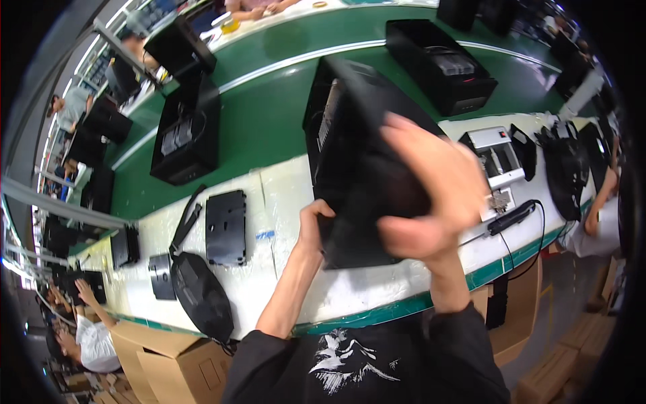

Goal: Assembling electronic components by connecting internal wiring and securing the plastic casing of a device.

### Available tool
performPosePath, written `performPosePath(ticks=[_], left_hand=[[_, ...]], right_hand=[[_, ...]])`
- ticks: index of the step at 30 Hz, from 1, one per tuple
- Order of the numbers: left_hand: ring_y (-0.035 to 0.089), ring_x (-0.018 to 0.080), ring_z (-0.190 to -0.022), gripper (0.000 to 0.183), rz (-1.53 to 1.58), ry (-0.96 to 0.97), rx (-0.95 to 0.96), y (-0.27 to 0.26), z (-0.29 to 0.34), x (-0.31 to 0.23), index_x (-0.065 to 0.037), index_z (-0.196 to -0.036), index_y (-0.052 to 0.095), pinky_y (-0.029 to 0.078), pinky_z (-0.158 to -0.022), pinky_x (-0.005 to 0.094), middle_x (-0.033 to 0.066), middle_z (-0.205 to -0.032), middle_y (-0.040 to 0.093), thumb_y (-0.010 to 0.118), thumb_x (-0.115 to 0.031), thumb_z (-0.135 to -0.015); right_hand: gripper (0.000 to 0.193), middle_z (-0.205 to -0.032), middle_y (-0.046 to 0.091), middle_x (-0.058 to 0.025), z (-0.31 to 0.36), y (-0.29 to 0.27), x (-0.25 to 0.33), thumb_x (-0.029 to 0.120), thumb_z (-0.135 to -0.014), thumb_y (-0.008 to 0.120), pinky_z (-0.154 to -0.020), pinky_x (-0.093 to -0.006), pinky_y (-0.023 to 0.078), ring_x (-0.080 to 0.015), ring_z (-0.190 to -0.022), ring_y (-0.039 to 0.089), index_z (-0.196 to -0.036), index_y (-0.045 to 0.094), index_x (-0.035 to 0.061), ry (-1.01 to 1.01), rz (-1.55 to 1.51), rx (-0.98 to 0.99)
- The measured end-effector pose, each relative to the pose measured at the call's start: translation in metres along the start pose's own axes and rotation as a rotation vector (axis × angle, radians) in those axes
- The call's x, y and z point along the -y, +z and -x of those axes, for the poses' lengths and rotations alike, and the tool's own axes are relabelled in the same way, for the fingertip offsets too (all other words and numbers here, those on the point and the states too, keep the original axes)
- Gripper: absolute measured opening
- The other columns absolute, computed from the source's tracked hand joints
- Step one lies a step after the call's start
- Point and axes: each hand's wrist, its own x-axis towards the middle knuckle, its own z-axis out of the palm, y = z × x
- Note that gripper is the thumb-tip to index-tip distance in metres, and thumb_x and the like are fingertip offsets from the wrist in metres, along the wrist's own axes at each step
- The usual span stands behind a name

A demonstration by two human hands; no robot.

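A black computer case [350, 222] stands tilted in front of me at the bench's far edge, its side partly open with metal inside. My left hand [313, 225] is closed on its lower left edge, thumb on the near face. Over the case's right side is my right hand [434, 185], smeared by motion. Its thumb and fingers are apart across the dark surface, and whether they grip it I cannot make out. A dark, blurred panel [363, 101] rises at the top of the case. To the right of that hand sits a silver-and-white device [496, 158].
The white-topped bench [282, 188] carries a black flat panel [226, 227], a black pouch [202, 293] and a black handheld tool [515, 217] with a cord. Beyond runs a green conveyor [256, 121] with black cases [185, 148]. Cardboard boxes [178, 357] stand below; other people work nearby.
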Motion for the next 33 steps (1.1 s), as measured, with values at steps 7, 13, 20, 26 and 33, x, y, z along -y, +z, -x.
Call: performPosePath(ticks=[7,13,20,26,33], left_hand=[[0.024,0.0315,-0.135,0.052,0.671,0.18,0.602,0.044,-0.078,-0.029,-0.003,-0.137,0.034,0.015,-0.113,0.0527,0.0142,-0.146,0.027,0.041,-0.032,-0.095],[0.026,0.0356,-0.134,0.064,0.925,0.193,0.44,0.056,-0.156,-0.109,0.004,-0.139,0.024,0.024,-0.111,0.0488,0.0173,-0.147,0.023,0.031,-0.043,-0.096],[0.039,0.0357,-0.125,0.083,0.923,0.099,0.406,0.069,-0.248,-0.13,0.009,-0.138,0.013,0.037,-0.103,0.0459,0.0203,-0.141,0.029,0.042,-0.051,-0.09],[0.039,0.034,-0.126,0.089,0.785,0.265,0.242,0.089,-0.255,-0.116,-0.007,-0.144,0.002,0.037,-0.103,0.047,0.016,-0.141,0.03,0.058,-0.044,-0.086],[0.045,0.0287,-0.123,0.065,0.383,0.143,0.498,0.016,-0.183,-0.06,-0.008,-0.143,0.027,0.035,-0.103,0.0429,0.0151,-0.136,0.043,0.053,-0.032,-0.088]], right_hand=[[0.028,-0.11,0.063,-0.0147,0.056,0.04,0.064,0.027,-0.091,0.046,-0.085,-0.0395,0.047,-0.0286,-0.1,0.061,-0.103,0.058,0.005,-0.133,-0.363,-0.176],[0.042,-0.126,0.049,-0.0218,0.229,0.066,0.059,0.017,-0.079,0.059,-0.101,-0.0506,0.03,-0.0368,-0.124,0.042,-0.116,0.053,-0.0019,0.552,0.135,0.653],[0.04,-0.129,0.049,-0.0171,0.227,0.075,0.058,0.018,-0.078,0.06,-0.102,-0.0549,0.025,-0.0288,-0.126,0.041,-0.113,0.055,-0.0008,0.467,0.105,0.713],[0.035,-0.124,0.054,-0.0152,0.228,0.075,0.063,0.017,-0.077,0.06,-0.102,-0.0528,0.027,-0.0263,-0.124,0.045,-0.108,0.059,0.0014,0.508,0.073,0.659],[0.035,-0.124,0.054,-0.0154,0.228,0.074,0.057,0.016,-0.076,0.06,-0.102,-0.0528,0.027,-0.0264,-0.124,0.045,-0.108,0.059,0.0009,0.516,0.051,0.663]])
